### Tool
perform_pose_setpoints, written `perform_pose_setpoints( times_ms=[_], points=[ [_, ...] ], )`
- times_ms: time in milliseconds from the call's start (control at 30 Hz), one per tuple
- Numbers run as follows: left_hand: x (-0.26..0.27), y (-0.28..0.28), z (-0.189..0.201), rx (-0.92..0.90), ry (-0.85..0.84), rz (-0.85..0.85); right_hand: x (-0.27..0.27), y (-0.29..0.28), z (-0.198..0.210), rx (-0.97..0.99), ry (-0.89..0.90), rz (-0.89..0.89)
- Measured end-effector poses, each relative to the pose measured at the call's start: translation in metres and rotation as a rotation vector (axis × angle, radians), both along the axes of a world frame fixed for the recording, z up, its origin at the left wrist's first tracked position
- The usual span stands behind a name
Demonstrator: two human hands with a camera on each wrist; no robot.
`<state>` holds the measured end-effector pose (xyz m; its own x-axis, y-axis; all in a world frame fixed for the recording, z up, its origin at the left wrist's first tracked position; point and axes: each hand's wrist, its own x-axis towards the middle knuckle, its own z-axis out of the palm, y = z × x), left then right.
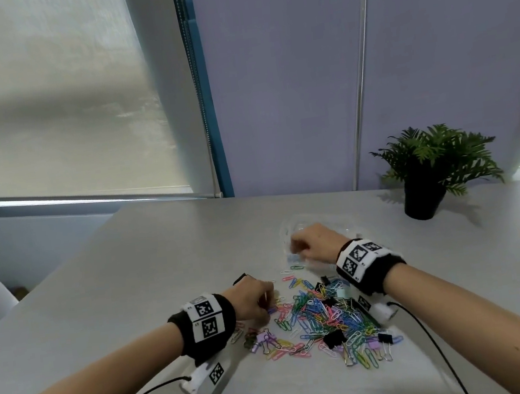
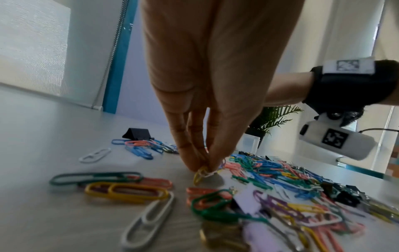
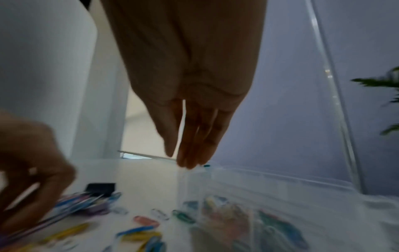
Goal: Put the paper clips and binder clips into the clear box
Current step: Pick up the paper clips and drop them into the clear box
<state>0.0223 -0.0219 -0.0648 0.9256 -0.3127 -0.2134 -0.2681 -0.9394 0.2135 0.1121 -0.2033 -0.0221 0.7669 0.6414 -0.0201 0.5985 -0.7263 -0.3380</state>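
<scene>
A heap of coloured paper clips [image 1: 325,316] mixed with black and pastel binder clips [image 1: 334,338] lies on the grey table. My left hand [image 1: 267,307] is at the heap's left edge; its fingertips [image 2: 194,163] pinch a yellow paper clip [image 2: 198,176] together with a white one against the table. The clear box [image 1: 320,217] stands behind the heap with several clips [image 3: 248,221] inside. My right hand [image 3: 181,160] hovers over the box's near left rim [image 3: 280,179], fingers straight and pointing down, nothing seen between them. A teal clip end [image 3: 206,165] shows beside the fingertips.
A potted fern [image 1: 429,172] stands at the back right of the table. One black binder clip [image 2: 138,133] lies apart at the far left of the heap. Loose clips [image 2: 129,189] are scattered near my left wrist. Camera cables trail off the front edge.
</scene>
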Motion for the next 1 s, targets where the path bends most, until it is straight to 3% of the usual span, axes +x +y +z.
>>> perform_pose_setpoints(
  times_ms=[200, 367, 600, 733, 1000],
  points=[
    [0.007, 0.010, 0.019, -0.007, 0.050, 0.052, -0.036, 0.036, -0.015, -0.218, 0.099, 0.207],
    [0.030, 0.032, 0.061, -0.244, 0.096, 0.134, -0.045, 0.044, -0.032, -0.364, 0.095, 0.255],
    [0.095, -0.014, 0.088, -0.279, -0.067, 0.068, -0.064, 0.046, -0.038, -0.211, 0.060, 0.223],
    [0.126, -0.057, 0.088, -0.240, -0.071, 0.012, -0.071, 0.041, -0.038, -0.169, 0.046, 0.218],
    [0.125, -0.062, 0.083, -0.169, -0.016, -0.010, -0.071, 0.027, -0.033, -0.033, 0.007, 0.230]
  ],
)
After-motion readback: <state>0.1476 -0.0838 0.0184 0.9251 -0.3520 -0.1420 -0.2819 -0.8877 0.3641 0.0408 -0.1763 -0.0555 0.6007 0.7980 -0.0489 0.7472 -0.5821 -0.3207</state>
